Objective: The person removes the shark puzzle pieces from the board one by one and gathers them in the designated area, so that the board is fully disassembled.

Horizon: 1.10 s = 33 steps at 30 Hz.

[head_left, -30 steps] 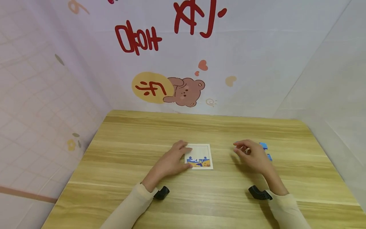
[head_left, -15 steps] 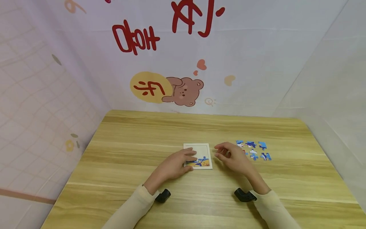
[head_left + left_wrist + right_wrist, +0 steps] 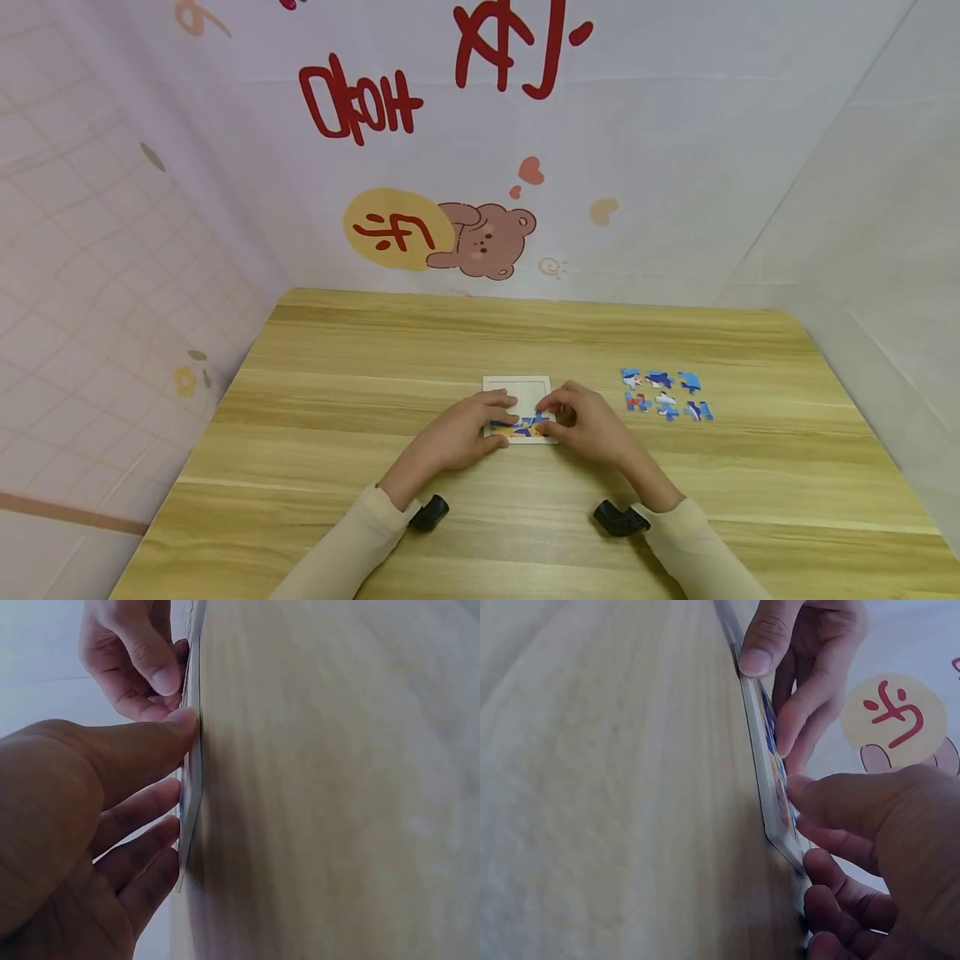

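Note:
A small white puzzle tray [image 3: 532, 392] lies on the table, its lower part filled with blue and orange picture pieces [image 3: 521, 429]. My left hand [image 3: 465, 429] rests at its left side, fingers extended over the surface and thumb at the front edge. On the right side, my right hand [image 3: 588, 425] touches the picture with thumb and index fingertip, the fingers loosely bent; I see no loose piece between them. The left wrist view shows the left thumb [image 3: 161, 739] against the tray's edge. In the right wrist view the right thumb [image 3: 832, 799] touches the picture pieces.
To the right lie several loose jigsaw pieces [image 3: 664, 404] in two rows, blue, white and some red. The wooden table [image 3: 420, 333] meets a printed cloth backdrop [image 3: 660, 167] behind. A black wrist-worn device [image 3: 621, 518] sits by the right cuff, another [image 3: 429, 512] by the left.
My right hand has moved left from beside the loose pieces onto the tray's right side, uncovering those pieces. My left hand has shifted slightly farther over the tray.

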{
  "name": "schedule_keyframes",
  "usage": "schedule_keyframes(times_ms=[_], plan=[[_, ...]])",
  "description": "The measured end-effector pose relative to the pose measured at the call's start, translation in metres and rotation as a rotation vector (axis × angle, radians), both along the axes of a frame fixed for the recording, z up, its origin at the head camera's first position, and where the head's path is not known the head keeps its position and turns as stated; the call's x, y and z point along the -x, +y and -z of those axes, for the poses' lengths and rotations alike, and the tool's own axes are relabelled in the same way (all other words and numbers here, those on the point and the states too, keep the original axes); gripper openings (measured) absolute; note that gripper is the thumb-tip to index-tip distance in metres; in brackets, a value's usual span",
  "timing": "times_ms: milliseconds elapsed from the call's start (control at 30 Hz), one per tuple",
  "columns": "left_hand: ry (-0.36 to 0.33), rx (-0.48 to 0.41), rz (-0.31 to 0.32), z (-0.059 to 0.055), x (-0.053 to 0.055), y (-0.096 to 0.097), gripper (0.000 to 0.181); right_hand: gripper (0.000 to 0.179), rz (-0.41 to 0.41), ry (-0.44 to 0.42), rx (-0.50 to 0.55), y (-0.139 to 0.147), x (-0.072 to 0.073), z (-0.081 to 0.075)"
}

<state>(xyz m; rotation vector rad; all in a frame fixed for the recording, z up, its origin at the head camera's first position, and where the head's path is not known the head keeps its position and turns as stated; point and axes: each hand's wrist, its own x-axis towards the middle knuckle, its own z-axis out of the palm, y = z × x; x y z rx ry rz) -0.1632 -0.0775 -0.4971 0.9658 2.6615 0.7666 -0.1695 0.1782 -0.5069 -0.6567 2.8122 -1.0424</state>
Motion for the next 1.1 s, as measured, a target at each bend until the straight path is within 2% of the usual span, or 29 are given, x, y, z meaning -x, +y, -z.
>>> schedule_keyframes(times_ms=[367, 633, 1100], plan=[[0.042, 0.069, -0.008, -0.0019, -0.0069, 0.0032, 0.035, 0.017, 0.015, -0.009, 0.003, -0.0049, -0.0015, 0.0023], [0.044, 0.069, -0.007, -0.0066, -0.0087, 0.0037, 0.035, 0.019, 0.022, 0.009, 0.036, -0.0036, -0.0024, 0.0], [0.025, 0.038, -0.008, -0.0032, -0.0048, 0.0026, 0.034, 0.013, 0.031, -0.052, 0.106, 0.0012, -0.0036, -0.0026]])
